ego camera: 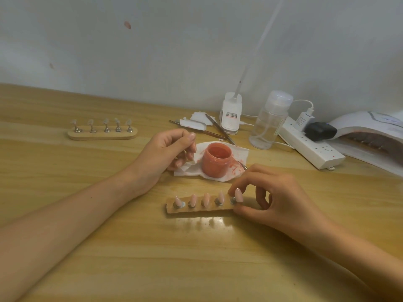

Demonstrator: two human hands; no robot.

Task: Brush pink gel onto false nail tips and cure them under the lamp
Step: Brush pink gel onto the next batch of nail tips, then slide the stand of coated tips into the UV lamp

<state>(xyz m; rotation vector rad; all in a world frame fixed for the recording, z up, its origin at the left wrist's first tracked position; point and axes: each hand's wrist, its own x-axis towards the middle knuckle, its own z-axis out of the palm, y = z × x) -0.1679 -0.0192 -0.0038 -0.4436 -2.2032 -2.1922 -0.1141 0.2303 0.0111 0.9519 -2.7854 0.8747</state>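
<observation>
Fingers [250, 212] of the right hand [283, 199] pinch the wooden holder [196, 209], long axis left-right, pink tips [206, 199] upright; left fingers [187, 147] curled.

Print on bottle label [231, 115] illegible.

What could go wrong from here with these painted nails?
Your right hand pinches the holder by one end, fingers right beside the end nail tip, so gel could smudge. The open jar stands close behind; lifting toward the lamp could knock it.
</observation>
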